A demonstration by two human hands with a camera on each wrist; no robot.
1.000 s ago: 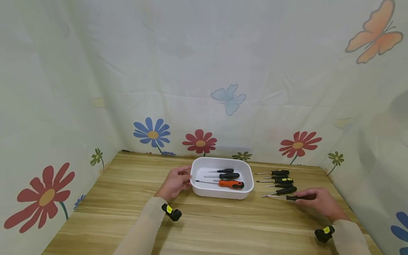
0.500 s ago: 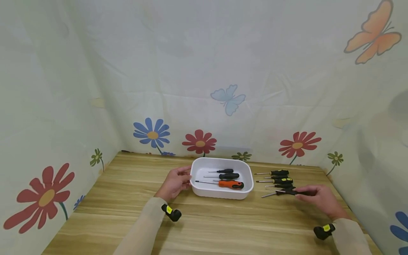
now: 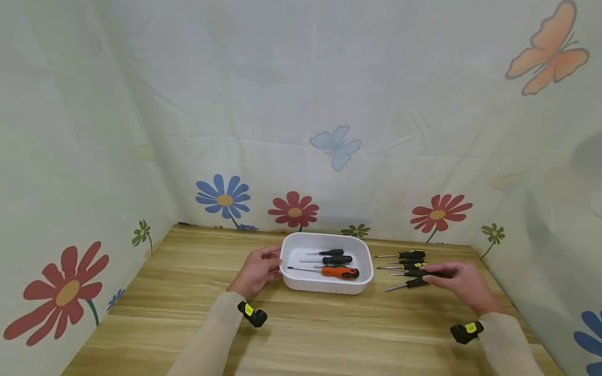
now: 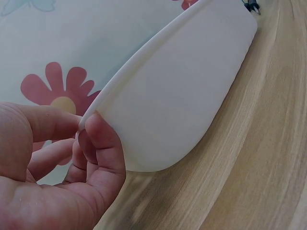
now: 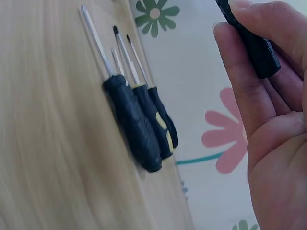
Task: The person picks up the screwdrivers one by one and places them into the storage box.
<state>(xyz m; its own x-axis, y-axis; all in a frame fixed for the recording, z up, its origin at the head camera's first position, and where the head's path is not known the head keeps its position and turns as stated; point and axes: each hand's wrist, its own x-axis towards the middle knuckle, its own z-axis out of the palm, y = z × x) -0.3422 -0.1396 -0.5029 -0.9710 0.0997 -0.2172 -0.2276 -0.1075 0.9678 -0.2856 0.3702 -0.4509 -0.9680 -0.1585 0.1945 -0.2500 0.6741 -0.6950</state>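
Note:
A white plastic box point(image 3: 324, 285) stands on the table, and my left hand point(image 3: 256, 271) pinches its left rim between thumb and fingers. Inside lie an orange-and-black screwdriver point(image 3: 335, 271) and two black-handled screwdrivers point(image 3: 337, 259); another shaft peeks out behind the orange handle. Right of the box, my right hand point(image 3: 463, 284) holds a black-handled screwdriver point(image 5: 263, 53) by its handle, above the table. Its shaft runs out of the right wrist view. Beneath and beyond that hand, several dark-handled screwdrivers point(image 3: 412, 255) lie in a row, tips pointing left; the nearest point(image 3: 416, 282) lies slightly askew.
The wooden table point(image 3: 301, 329) meets a curtain point(image 3: 254, 156) printed with flowers and butterflies at the back and both sides. A small black camera is worn on each wrist.
My right hand has lifted the black-handled screwdriver from the row's near end and carried it away from me, over the other screwdrivers. The left hand and box have stayed in place.

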